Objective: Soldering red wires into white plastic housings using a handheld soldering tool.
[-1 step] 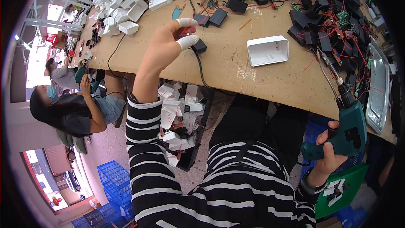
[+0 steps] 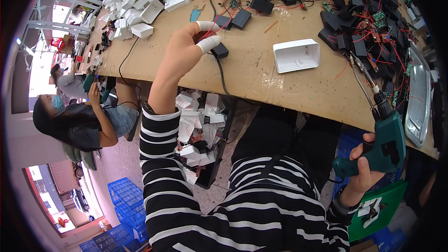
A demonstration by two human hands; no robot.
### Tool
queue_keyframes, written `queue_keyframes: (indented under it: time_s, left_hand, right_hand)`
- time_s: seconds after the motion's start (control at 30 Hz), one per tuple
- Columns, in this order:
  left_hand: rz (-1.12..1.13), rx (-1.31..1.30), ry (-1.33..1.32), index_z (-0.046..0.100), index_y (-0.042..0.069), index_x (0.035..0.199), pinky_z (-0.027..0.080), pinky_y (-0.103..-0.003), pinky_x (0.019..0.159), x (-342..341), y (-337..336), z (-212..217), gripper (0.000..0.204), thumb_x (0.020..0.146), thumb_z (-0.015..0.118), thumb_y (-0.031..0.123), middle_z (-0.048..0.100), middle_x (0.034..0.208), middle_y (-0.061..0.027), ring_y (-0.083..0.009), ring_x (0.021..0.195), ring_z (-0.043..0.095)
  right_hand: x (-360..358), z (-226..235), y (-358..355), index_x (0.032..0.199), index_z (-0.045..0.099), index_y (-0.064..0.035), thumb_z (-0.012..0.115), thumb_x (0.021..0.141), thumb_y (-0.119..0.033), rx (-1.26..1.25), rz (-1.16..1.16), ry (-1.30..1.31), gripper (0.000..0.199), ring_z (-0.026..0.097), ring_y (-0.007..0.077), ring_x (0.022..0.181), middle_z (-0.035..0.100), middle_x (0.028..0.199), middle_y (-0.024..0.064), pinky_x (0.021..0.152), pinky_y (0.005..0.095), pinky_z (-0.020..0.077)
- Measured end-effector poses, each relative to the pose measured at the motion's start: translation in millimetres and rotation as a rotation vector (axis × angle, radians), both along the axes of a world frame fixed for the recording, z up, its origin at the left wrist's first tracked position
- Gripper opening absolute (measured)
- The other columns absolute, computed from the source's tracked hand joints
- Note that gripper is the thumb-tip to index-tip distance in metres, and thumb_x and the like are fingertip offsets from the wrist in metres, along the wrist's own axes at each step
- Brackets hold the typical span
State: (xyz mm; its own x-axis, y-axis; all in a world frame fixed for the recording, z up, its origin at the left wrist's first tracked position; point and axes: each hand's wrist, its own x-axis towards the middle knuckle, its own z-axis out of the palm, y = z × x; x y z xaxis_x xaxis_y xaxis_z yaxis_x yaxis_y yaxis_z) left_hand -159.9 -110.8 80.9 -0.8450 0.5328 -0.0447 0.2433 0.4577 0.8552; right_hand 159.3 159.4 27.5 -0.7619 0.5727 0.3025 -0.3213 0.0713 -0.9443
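Left hand (image 2: 186,49) pinching red wire (image 2: 212,28) on tabletop (image 2: 252,72); right hand (image 2: 364,170) gripping driver (image 2: 385,142). White case (image 2: 296,56) open, unassembled; many parts remain.

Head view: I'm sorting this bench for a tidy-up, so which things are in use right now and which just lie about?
In use:
left hand on a small black module with red wires
right hand holding the green electric screwdriver

Lying about:
white open casing
white casings pile
black modules heap
metal tray
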Motion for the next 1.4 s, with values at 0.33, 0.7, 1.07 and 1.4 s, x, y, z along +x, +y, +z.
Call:
queue_keyframes:
  time_s: [0.33, 0.7, 1.07, 1.4]
  left_hand:
    - [-0.039, 0.264, 0.354, 0.061, 0.000, 0.103, 0.042, -0.019, 0.068, -14.1, -19.9, 13.1, 0.020, 0.086, 0.049, -0.002, 0.057, 0.101, -0.0055, -0.0098, 0.077, 0.056]
    - [-0.547, 0.178, 0.506, 0.064, 0.004, 0.089, 0.041, -0.026, 0.060, 38.6, 57.5, -4.7, 0.015, 0.075, 0.063, 0.002, 0.055, 0.079, -0.0058, -0.0162, 0.069, 0.053]
    - [-0.451, 0.217, 0.478, 0.063, 0.002, 0.092, 0.039, -0.022, 0.057, 98.6, 104.1, -44.1, 0.020, 0.074, 0.061, -0.005, 0.055, 0.079, -0.0053, -0.0122, 0.065, 0.050]
    - [-0.443, 0.221, 0.553, 0.064, 0.002, 0.088, 0.037, -0.023, 0.052, 108.0, 106.6, -47.1, 0.019, 0.069, 0.068, -0.001, 0.056, 0.077, -0.0054, -0.0130, 0.059, 0.049]
  right_hand:
    - [5.2, 0.9, -0.8, 0.126, 0.032, 0.0056, 0.059, 0.074, -0.007, 0.005, -0.008, -0.014, 0.060, 0.054, 0.0157, 0.067, 0.050, 0.108, 0.0214, 0.053, 0.0248, 0.0455]
    - [-1.4, 4.3, -3.5, 0.126, 0.030, 0.0073, 0.058, 0.074, -0.007, -0.131, 0.033, 0.001, 0.061, 0.053, 0.0157, 0.068, 0.049, 0.109, 0.0229, 0.053, 0.0235, 0.0456]
    - [-8.1, 3.3, -6.4, 0.126, 0.030, 0.0076, 0.058, 0.072, -0.007, -0.169, -0.017, -0.026, 0.062, 0.055, 0.0172, 0.064, 0.049, 0.108, 0.0252, 0.051, 0.0255, 0.0472]
    - [-40.1, 5.8, -15.9, 0.124, 0.034, 0.0067, 0.059, 0.071, -0.001, -0.214, 0.007, -0.002, 0.059, 0.058, 0.0183, 0.068, 0.051, 0.110, 0.0255, 0.055, 0.0267, 0.0490]
